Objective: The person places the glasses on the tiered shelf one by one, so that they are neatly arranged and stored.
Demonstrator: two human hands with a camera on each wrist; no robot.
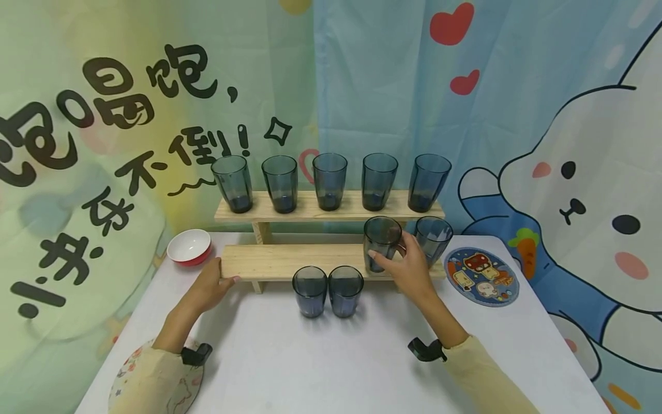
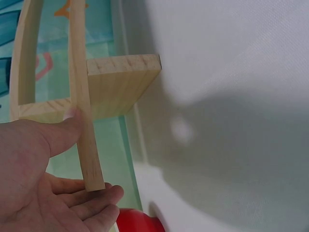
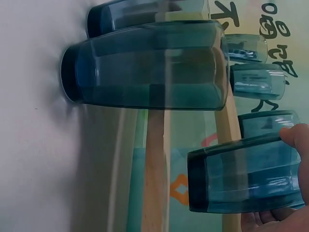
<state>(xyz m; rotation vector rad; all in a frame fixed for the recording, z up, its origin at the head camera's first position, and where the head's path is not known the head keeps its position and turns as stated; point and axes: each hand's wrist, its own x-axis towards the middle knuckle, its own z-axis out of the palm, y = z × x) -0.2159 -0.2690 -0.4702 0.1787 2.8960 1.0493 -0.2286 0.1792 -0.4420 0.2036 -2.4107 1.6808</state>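
My right hand (image 1: 408, 267) grips a blue-tinted drinking glass (image 1: 381, 238) with thumb and fingers on opposite sides. In the right wrist view, that glass (image 3: 241, 176) is upright just above the lower shelf, with a small gap under its base. Another glass (image 1: 434, 236) stands at the shelf's right end, partly hidden by the hand. The left hand (image 1: 207, 284) holds the left end of the two-tier wooden rack (image 1: 289, 261); its thumb presses the lower board (image 2: 87, 154) and its fingers lie beneath. Two glasses (image 1: 310, 293) (image 1: 346, 293) stand side by side on the table before the rack.
Several similar glasses (image 1: 330, 181) line the upper shelf (image 1: 305, 214). A red-and-white bowl (image 1: 189, 246) sits left of the rack, a round printed mat (image 1: 482, 276) to its right. Another round mat (image 1: 186, 385) lies under the left forearm. A printed curtain (image 1: 362, 75) hangs behind the white table (image 1: 310, 368).
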